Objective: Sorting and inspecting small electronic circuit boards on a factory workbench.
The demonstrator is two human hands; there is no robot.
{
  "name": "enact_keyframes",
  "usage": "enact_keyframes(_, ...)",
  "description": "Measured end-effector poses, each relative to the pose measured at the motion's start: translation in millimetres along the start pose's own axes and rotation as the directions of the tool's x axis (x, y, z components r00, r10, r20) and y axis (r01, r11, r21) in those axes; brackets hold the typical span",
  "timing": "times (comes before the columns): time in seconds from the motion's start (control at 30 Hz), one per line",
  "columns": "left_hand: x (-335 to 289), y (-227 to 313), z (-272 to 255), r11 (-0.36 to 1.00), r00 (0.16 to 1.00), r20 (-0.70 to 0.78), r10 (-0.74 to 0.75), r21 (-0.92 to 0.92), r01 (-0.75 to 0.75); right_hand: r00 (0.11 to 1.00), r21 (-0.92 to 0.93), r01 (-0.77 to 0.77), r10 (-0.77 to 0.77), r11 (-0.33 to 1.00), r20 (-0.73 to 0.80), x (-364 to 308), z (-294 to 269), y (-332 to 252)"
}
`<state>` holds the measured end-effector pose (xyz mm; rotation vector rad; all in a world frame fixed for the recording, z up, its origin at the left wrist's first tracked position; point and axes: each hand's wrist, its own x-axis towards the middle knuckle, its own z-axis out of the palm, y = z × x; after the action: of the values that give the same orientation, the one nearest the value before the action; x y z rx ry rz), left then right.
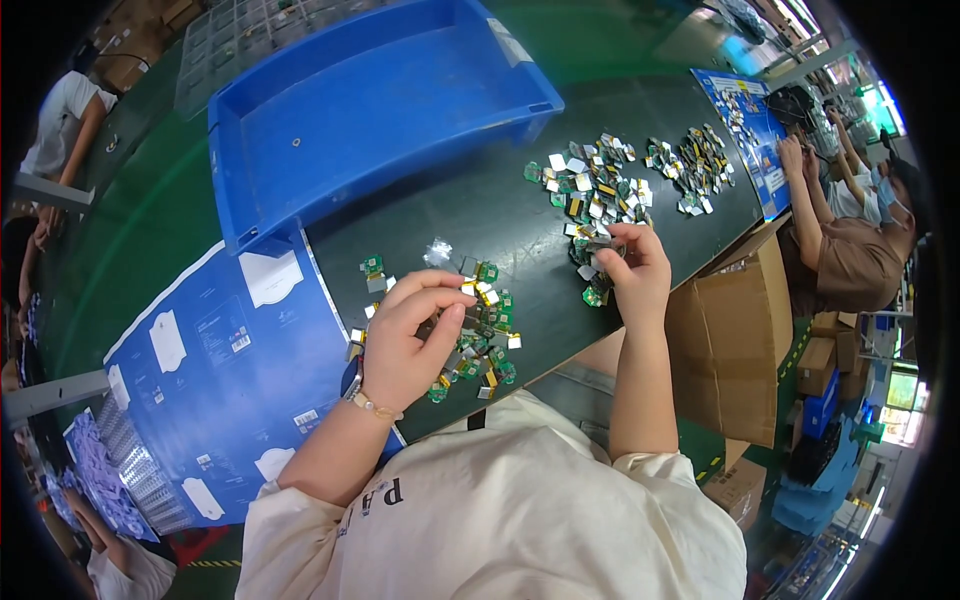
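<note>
My left hand (412,325) hangs over a loose pile of small battery cells with green circuit boards (470,365). Its thumb and fingers are curled together, and whatever sits between their tips is hidden. At the near end of a longer pile of the same silver, yellow and green parts (605,190), my right hand (640,272) pinches with thumb and forefinger. A small silvery part (598,244) shows at those fingertips. Between the hands lies a strip of the dark green tabletop (540,340). A small clear, shiny piece (437,252) rests just beyond my left hand.
A big blue bin (350,200) stands beyond the piles, with a tiny ring inside. Blue printed sheet (225,370) covers the left side. A further heap of parts (695,165) lies far right. An open cardboard box (725,340) adjoins the table's right edge. Other people work around.
</note>
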<state>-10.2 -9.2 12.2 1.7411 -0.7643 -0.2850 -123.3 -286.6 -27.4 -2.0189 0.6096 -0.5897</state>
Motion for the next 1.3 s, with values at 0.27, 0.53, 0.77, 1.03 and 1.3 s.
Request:
enact_keyframes(0.27, 0.0, 1.4, -0.6, 0.995, 0.998, 0.019, -0.058, -0.076, 0.06, 0.976, 0.517, 0.153, -0.046, 0.842, -0.213, 7.2, 12.1, -18.0)
enact_keyframes(0.53, -1.1, 0.3, -0.2, 0.983, 0.996, 0.039, -0.086, -0.157, 0.091, 0.992, 0.819, -0.114, 0.109, 0.563, 0.064, 3.8, 37.4, -42.8)
enact_keyframes(0.77, -1.3, -1.6, 0.0, 0.991, 0.999, 0.009, -0.054, -0.119, 0.054, 0.939, -0.338, 0.222, -0.293, 0.915, -0.178, 14.3, 27.1, -38.4)
enact_keyframes(1.03, -2.7, -8.5, 0.3, 0.993, 0.999, 0.038, -0.034, -0.109, 0.038, 0.99, 0.447, 0.003, 0.06, 0.895, -0.127, 21.4, 11.9, -52.0)
enact_keyframes(1.3, -3.6, -7.1, 2.6, 0.98, 0.996, 0.013, -0.091, -0.176, 0.092, 0.996, 0.327, -0.081, 0.092, 0.942, -0.018, 24.7, 7.6, -46.5)
